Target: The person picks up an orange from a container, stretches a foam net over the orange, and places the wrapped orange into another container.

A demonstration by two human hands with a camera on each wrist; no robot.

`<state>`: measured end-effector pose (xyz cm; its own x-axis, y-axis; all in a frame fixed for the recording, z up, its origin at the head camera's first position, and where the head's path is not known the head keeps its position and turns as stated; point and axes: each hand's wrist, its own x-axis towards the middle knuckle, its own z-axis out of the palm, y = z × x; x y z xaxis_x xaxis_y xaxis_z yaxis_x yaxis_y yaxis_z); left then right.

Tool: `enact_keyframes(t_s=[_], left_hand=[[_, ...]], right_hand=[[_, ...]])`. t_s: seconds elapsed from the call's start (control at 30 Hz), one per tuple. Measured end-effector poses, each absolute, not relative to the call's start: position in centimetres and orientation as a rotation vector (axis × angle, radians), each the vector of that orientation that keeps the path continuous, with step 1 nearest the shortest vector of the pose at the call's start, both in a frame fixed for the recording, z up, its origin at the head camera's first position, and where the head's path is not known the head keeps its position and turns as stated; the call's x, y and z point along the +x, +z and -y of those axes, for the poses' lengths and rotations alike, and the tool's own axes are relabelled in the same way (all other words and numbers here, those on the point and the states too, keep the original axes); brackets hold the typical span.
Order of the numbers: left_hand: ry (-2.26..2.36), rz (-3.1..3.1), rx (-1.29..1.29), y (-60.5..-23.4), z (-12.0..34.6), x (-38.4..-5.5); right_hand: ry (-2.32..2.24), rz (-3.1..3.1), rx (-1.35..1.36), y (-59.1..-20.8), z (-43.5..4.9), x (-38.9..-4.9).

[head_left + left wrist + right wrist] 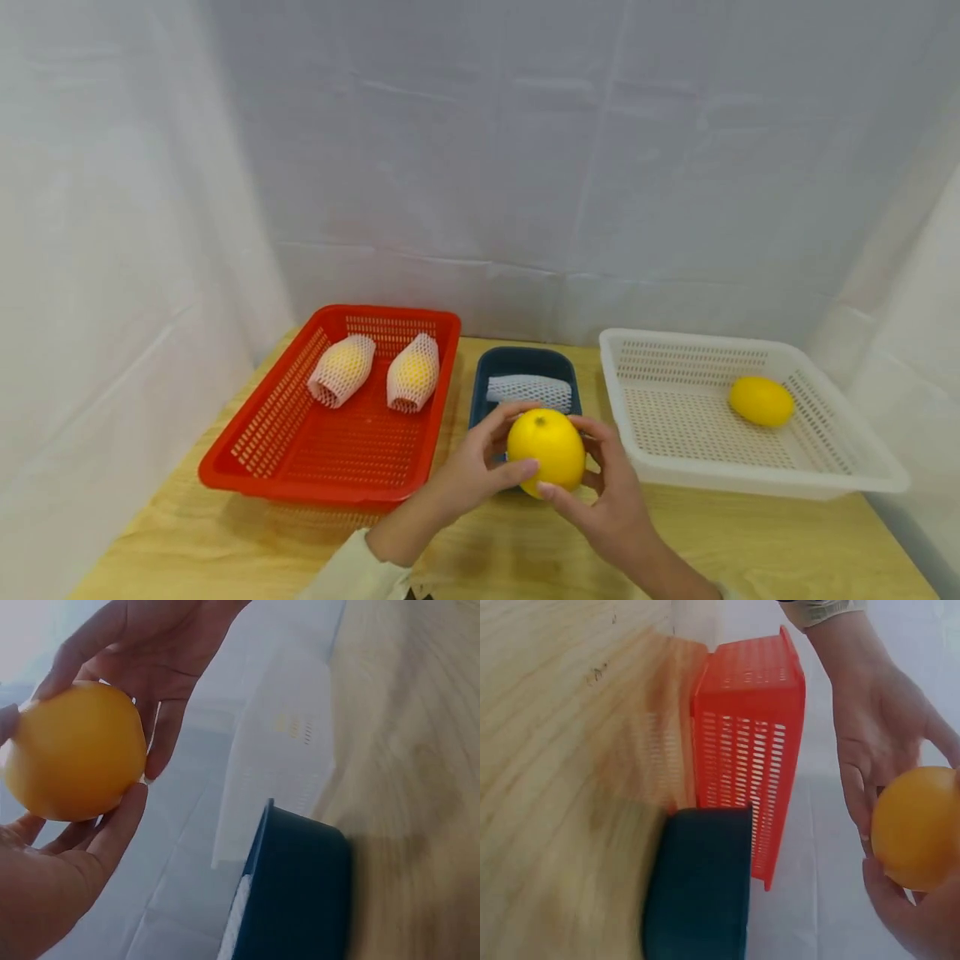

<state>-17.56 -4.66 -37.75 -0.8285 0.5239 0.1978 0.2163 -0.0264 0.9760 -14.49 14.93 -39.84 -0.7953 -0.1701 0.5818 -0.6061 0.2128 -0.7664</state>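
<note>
Held yellow fruit [553, 446]: 1, raised above the table, between the left hand [474, 460] and right hand [617, 500]. Fingers of both hands curve round its sides; both thumbs touch its near face, the left at lower left, the right at the bottom. Stem end faces up.

Beyond and partly behind the hands: 1 dark blue bin [525, 360] with a white foam net [531, 389] lying crosswise; cannot tell whether more lie beneath.

Left: 1 red basket [337, 485] with 2 netted fruits [413, 375], apart. Right: 1 white basket [750, 475] with 1 bare yellow fruit [761, 401] toward its right side.

Surface: pale wood-grain table [495, 554]. Room: whitish creased sheeting [480, 183] behind and at both sides.
</note>
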Motion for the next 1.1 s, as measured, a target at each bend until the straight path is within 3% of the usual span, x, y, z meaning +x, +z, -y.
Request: enact_keyframes(t_s=[0.3,0.6,1.1], left_hand=[[1.853,-2.076,0.678,-39.7,5.9,-16.8],[1.716,-2.098,0.585,-42.0,6.2,-15.4],[1.621,-2.148,0.528,-44.6,6.8,-14.8]], right_hand=[[1.713,2.454,0.567,-40.1,-14.9,-14.2],[1.937,2.744,0.661,-41.8,-15.7,-14.3],[1.774,2.924,0.864,-45.3,-15.8,-15.2]])
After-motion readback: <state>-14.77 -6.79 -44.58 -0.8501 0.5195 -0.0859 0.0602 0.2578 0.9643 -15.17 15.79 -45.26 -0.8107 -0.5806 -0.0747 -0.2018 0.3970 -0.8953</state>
